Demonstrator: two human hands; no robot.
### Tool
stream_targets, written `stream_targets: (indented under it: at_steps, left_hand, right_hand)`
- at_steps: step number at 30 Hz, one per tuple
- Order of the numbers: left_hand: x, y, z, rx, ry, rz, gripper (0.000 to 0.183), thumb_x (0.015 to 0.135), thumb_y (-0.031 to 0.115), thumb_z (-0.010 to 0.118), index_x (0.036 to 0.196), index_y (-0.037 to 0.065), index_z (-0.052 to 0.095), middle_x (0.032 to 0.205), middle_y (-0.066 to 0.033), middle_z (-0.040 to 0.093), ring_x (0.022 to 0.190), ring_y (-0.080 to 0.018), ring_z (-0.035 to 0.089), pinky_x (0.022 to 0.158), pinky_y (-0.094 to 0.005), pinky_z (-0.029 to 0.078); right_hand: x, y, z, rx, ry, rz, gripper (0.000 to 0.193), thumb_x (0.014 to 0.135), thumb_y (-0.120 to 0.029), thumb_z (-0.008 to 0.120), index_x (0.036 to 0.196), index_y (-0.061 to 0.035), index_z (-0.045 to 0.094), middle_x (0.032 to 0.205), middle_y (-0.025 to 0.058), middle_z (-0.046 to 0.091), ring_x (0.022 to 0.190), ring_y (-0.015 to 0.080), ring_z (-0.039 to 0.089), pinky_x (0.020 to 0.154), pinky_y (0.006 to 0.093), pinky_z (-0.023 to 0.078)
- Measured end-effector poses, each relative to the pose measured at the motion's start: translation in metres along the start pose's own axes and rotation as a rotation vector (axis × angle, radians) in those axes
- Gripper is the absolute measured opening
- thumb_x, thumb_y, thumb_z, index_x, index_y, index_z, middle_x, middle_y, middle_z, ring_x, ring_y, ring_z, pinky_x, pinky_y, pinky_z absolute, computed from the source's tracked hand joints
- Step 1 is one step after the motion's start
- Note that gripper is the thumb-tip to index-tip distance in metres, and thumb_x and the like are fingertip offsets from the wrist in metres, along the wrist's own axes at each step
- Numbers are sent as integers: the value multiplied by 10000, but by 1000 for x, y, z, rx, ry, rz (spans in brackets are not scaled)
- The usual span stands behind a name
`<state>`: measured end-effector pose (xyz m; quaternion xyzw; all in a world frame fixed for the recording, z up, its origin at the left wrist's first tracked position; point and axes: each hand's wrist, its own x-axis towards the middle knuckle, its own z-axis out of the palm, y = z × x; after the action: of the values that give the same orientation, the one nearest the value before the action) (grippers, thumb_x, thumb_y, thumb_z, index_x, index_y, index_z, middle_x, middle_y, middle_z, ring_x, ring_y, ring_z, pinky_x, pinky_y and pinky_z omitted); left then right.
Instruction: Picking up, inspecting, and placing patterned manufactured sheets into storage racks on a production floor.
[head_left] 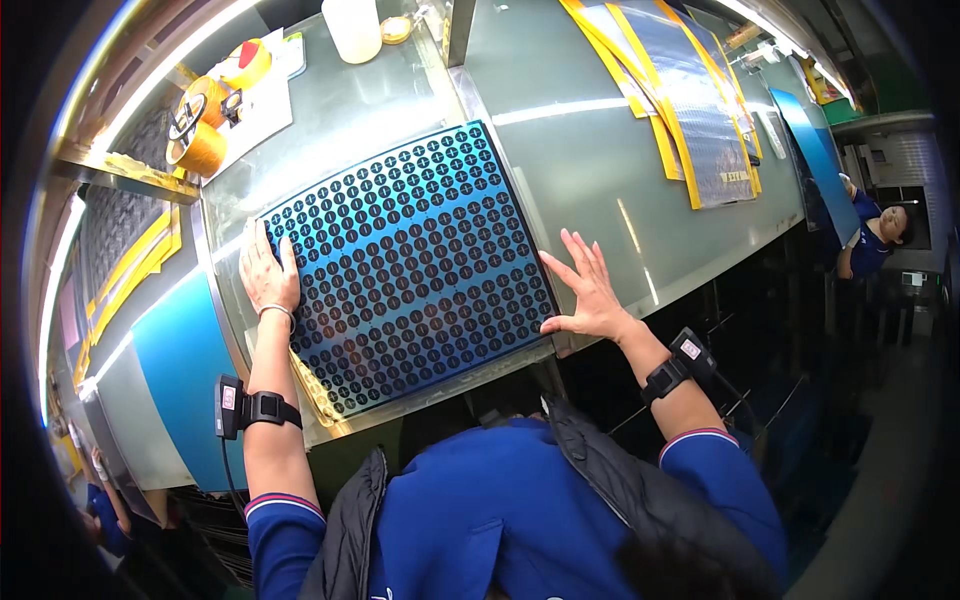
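A blue rectangular sheet printed with rows of black discs lies at a slant on the glass-like worktop in front of me. The discs bear small plus and minus marks. My left hand rests along the sheet's left edge, its fingers stretched out and its thumb over the discs. At the right edge, my right hand is open with fingers spread. Its thumb and fingertips are at the sheet's border, near the lower right corner. Neither hand is wrapped round anything.
Tape rolls and a white container stand at the back left. Clear sheets with yellow borders lie at the back right. A plain blue sheet is on the left. A person holds another blue sheet at far right.
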<state>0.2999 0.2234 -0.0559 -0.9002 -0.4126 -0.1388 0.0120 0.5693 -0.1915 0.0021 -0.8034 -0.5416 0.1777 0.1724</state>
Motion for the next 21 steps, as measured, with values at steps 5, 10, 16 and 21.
stream_targets:
  at_steps: [5,10,16,21]
  left_hand:
    - [-5,0,4,-39,24,3,581,923,374,438,1392,50,326,1437,-134,339,1330,-275,304,1103,-383,214]
    - [-11,-5,-3,-28,-7,-43,584,924,375,439,1397,55,318,1449,-133,321,1329,-273,303,1110,-386,203]
    - [-6,8,-11,-1,-116,-35,697,912,439,426,1429,14,229,1499,-175,182,1391,-283,167,1139,-405,105]
    - [-5,9,-16,0,-144,-37,790,893,524,413,1440,4,180,1509,-170,156,1404,-260,136,1140,-399,84]
  right_hand:
    - [-8,8,0,23,-6,-28,1015,580,-656,707,1419,-221,338,1516,165,114,1406,334,74,1121,513,26]
    - [-13,-8,-1,34,32,-69,941,659,-543,706,1422,-145,326,1512,183,123,1402,356,92,1118,521,21]
    - [64,-79,47,16,-173,-647,663,826,-441,588,1369,-113,398,1467,123,302,1389,263,207,1127,492,62]
    - [182,-13,16,-295,200,-20,720,911,-527,379,1426,-39,258,1488,139,246,1402,247,161,1133,474,23]
